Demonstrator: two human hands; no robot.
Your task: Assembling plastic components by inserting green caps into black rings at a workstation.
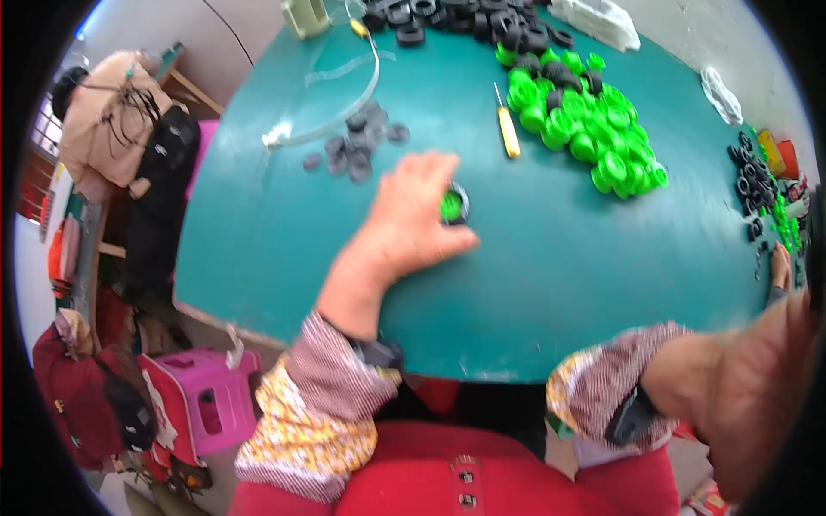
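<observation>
A small toy wheel (453, 205), a green hub inside a black tyre, lies on the green table. My left hand (409, 211) is beside it, thumb and fingers spread apart on either side of the wheel; it partly hides the wheel's left edge. Close to the camera at the right edge, my right hand (761, 387) is raised, large and blurred; its fingers are out of sight. Small dark grey discs (353, 146) are scattered just beyond the left hand. A screwdriver (508, 131) with a yellow handle lies farther off, beside a heap of bright green hubs (602, 138).
Black tyres (465, 21) are piled at the far edge. A clear tube (344, 112) curves across the far left. At the right are more black tyres (753, 182) and another person's hand (780, 265). A pink stool (215, 404) stands at lower left.
</observation>
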